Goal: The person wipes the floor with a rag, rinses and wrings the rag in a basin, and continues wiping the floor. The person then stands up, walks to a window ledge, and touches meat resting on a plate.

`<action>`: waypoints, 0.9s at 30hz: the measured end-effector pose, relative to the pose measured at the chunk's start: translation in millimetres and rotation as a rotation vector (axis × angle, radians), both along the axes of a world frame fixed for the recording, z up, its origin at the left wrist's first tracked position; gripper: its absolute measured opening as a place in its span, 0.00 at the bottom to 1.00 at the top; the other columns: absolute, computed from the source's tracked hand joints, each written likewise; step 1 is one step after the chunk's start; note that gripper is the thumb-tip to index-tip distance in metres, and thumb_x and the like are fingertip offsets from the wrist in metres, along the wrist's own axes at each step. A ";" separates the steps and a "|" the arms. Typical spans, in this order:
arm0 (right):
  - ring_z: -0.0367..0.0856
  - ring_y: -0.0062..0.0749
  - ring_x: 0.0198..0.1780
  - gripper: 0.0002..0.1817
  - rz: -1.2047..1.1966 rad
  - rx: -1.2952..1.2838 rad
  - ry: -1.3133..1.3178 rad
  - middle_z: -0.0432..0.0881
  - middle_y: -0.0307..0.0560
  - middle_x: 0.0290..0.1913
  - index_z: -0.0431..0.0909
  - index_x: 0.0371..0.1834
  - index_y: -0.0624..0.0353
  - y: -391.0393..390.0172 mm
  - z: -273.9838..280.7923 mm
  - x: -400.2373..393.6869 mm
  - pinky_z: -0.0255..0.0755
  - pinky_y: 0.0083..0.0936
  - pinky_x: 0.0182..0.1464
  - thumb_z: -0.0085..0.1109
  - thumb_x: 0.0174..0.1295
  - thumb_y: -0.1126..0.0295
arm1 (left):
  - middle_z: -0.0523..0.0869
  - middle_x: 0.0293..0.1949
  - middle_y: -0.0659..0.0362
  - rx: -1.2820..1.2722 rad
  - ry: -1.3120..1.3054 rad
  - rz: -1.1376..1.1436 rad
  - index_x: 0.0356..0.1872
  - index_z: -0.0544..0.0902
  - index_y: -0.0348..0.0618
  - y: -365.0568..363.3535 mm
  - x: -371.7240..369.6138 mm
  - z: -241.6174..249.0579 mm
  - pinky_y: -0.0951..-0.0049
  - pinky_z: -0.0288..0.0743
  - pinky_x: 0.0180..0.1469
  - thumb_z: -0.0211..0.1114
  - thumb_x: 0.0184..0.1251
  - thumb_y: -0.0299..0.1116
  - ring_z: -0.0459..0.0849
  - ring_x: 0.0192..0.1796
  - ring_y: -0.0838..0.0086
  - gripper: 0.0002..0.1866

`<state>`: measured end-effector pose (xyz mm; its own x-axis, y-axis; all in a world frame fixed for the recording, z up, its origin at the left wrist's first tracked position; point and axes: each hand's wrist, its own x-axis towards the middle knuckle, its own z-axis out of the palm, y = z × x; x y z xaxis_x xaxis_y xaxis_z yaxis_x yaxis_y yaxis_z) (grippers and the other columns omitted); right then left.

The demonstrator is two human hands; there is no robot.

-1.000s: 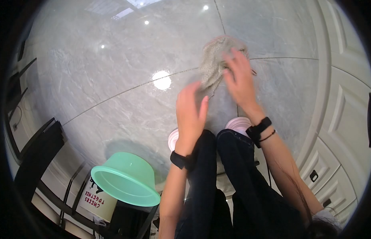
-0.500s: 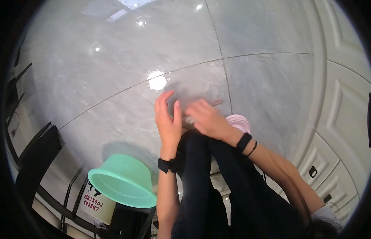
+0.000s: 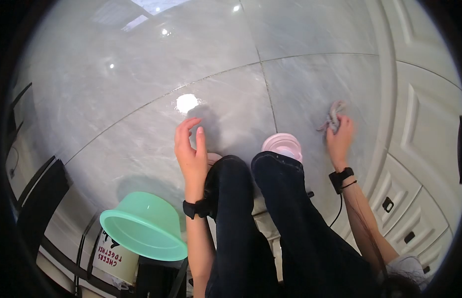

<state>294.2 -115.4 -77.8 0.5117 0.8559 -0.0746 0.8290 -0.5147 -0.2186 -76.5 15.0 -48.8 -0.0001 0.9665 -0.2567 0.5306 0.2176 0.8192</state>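
Observation:
My right hand (image 3: 341,137) is closed around a bunched grey and pinkish cloth (image 3: 334,117), out on the right side of the tiled floor (image 3: 231,99). Part of the cloth sticks out beyond the fingers. Off to the left, my left hand (image 3: 191,149) is held in front of my left knee with nothing in it, its fingers loosely curled and the thumb apart. A black band is on each wrist. Pink slippers (image 3: 282,143) show at my feet, the left one mostly hidden behind my knee.
A mint green basin (image 3: 146,226) stands tilted at the lower left, beside a white container with red lettering (image 3: 112,256). Black furniture frames (image 3: 45,198) line the left edge. White panelled cabinets (image 3: 424,129) run along the right. A black cable (image 3: 337,213) hangs near my right wrist.
My right hand has swung from between my knees to the far right with the cloth. My right knee has moved slightly outward, showing more slipper. The left hand keeps its loose pose.

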 end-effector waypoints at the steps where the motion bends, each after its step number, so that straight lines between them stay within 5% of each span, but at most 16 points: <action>1: 0.74 0.52 0.54 0.20 -0.020 0.004 0.099 0.73 0.54 0.53 0.74 0.50 0.61 -5.1 1.5 -15.1 0.69 0.39 0.57 0.63 0.52 0.79 | 0.83 0.53 0.55 0.001 -0.003 -0.011 0.49 0.81 0.40 -4.5 1.6 0.2 0.66 0.74 0.57 0.57 0.72 0.29 0.80 0.56 0.66 0.10; 6: 0.74 0.53 0.53 0.22 0.169 0.081 0.353 0.74 0.53 0.52 0.76 0.46 0.59 52.3 -3.0 -74.1 0.70 0.40 0.56 0.66 0.45 0.79 | 0.83 0.53 0.55 0.020 0.015 -0.032 0.49 0.81 0.40 -8.0 1.7 -0.6 0.66 0.75 0.56 0.57 0.72 0.27 0.80 0.56 0.66 0.10; 13: 0.72 0.53 0.57 0.17 0.700 0.009 0.520 0.75 0.48 0.55 0.79 0.46 0.53 103.4 -2.5 -163.0 0.71 0.41 0.58 0.56 0.52 0.79 | 0.82 0.53 0.53 0.036 -0.005 -0.015 0.48 0.81 0.41 -8.6 1.6 2.8 0.63 0.73 0.55 0.58 0.71 0.30 0.80 0.55 0.61 0.10; 22: 0.72 0.52 0.61 0.20 0.134 0.112 0.334 0.75 0.51 0.59 0.78 0.47 0.56 51.4 3.5 -46.0 0.70 0.40 0.60 0.59 0.48 0.80 | 0.83 0.52 0.55 0.059 0.030 -0.013 0.49 0.82 0.39 -16.0 -12.4 2.2 0.67 0.75 0.56 0.57 0.73 0.29 0.81 0.56 0.66 0.10; 27: 0.68 0.56 0.66 0.29 0.228 0.006 0.160 0.71 0.55 0.64 0.78 0.56 0.57 -33.6 10.9 -39.5 0.69 0.40 0.63 0.59 0.46 0.84 | 0.83 0.52 0.55 0.069 0.016 -0.009 0.48 0.82 0.39 -18.5 -8.1 2.9 0.67 0.75 0.56 0.57 0.73 0.29 0.81 0.56 0.66 0.10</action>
<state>254.7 -149.1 -66.8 0.2879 0.9483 -0.1334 0.8782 -0.3169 -0.3583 -84.7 -3.6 -45.9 0.0046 0.9818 -0.1898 0.5458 0.1566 0.8232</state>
